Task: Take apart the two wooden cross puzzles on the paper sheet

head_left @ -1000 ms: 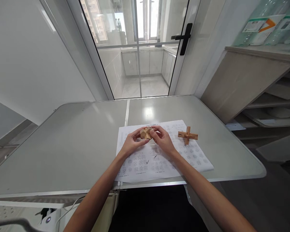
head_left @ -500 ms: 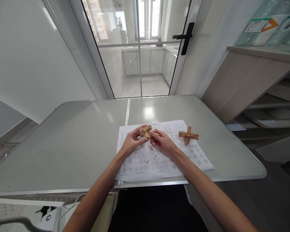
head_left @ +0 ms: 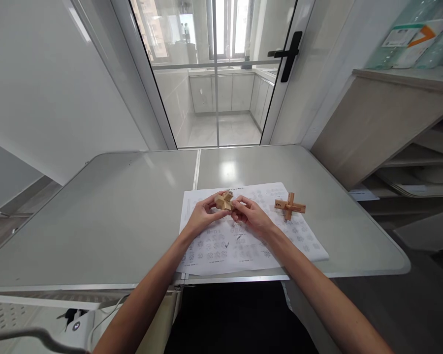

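A light wooden burr puzzle [head_left: 225,200] of interlocking blocks is held just above the printed sheet [head_left: 214,250]. My left hand [head_left: 205,214] grips its left side, with the thumb along the front and the fingers behind. At the puzzle's right side, my right hand [head_left: 251,214] is closed in a pinch on a small wooden piece, mostly covered by the fingers. Whether that piece is still joined to the puzzle I cannot tell. A second, browner cross-shaped wooden puzzle [head_left: 290,206] rests to the right of my right hand, over the sheet's right edge.
The grey table [head_left: 96,221] has a seam down its middle and a rounded right corner. Beyond it stands a glass door with a black handle [head_left: 288,55]. A shelf unit [head_left: 387,123] holding plastic bottles is close on the right. A cable [head_left: 110,312] lies at lower left.
The view has shifted slightly. My right hand has edged a little to the right of the puzzle, and a brown bit of wood now shows between its fingers. My left hand keeps its grip.
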Motion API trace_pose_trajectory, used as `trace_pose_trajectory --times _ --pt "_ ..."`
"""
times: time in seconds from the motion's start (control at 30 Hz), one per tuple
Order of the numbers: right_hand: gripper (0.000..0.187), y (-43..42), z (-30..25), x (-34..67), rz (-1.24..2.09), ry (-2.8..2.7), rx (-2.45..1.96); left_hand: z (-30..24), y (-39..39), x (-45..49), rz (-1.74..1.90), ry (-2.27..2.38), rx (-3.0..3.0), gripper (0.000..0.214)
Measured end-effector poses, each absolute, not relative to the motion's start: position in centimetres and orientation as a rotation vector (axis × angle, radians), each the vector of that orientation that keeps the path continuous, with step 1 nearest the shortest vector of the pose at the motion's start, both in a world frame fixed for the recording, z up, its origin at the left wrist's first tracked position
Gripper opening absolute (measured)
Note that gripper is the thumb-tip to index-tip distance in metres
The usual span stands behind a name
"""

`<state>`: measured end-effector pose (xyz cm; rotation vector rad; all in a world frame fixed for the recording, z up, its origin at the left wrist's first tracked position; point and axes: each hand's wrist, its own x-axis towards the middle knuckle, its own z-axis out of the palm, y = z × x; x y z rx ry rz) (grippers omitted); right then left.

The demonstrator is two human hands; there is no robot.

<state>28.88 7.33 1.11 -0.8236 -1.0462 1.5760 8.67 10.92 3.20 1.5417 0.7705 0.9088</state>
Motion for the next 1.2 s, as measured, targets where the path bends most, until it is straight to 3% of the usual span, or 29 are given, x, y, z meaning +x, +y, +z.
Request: trace_pose_trajectory --times 0.17,0.37,0.5,0.63,0.8,1.2 --pt "0.045 7.3 1.4 28.1 1.448 -1.123 -0.884 3.0 11.1 9.0 0.979 0.838 1.487 0.065" --pt "0.042 6.6 1.4 27.1 1.128 -1.245 -1.013 2.6 11.0 9.2 1.022 0.949 1.477 0.044" --pt "0.035 6.5 1.3 27.2 1.019 -1.276 -1.065 2.2 10.7 9.5 0.988 0.976 1.516 0.052" --pt "0.041 6.7 1.3 27.4 1.026 -1.272 -1.056 2.2 10.7 9.5 0.944 0.967 1.572 0.067" --pt "0.044 6.7 1.8 27.5 1.093 -1.264 -1.020 2.7 10.8 9.4 0.880 0.888 1.607 0.040" --pt "0.042 6.5 1.8 27.7 1.097 -1.291 -1.005 3.0 10.9 9.2 0.841 0.875 1.550 0.033"
